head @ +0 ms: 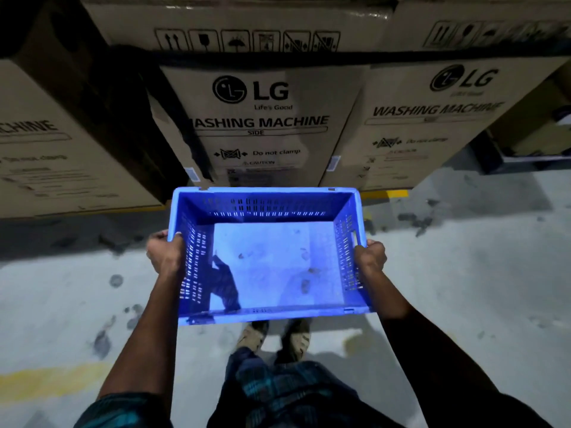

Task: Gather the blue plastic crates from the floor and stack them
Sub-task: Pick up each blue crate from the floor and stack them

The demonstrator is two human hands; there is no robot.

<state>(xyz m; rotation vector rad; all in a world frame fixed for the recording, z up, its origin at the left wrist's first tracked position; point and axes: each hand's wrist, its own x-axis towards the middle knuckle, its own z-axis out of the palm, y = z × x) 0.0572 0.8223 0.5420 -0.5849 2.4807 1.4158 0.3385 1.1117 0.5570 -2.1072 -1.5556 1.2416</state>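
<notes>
- Left hand [163, 253] at 9 o'clock, right hand [370, 256] at 3: fingers curled over blue crate [272, 257] side rims.
- Crate held level above floor [463, 288], empty.
- Carry step; no stack visible, needs locating.
- Washing machine boxes [262, 125] at 12.

Dark teal-checked short sleeves [123, 409] and trousers [278, 387] — tan sandals [253, 336].

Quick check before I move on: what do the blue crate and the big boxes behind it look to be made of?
Blue crate: apparently moulded plastic, smooth with a slight sheen; slotted vent walls and a cut-out handle suggest it. Boxes: matte brown cardboard, likely corrugated, with black printing and creased edges.
</notes>
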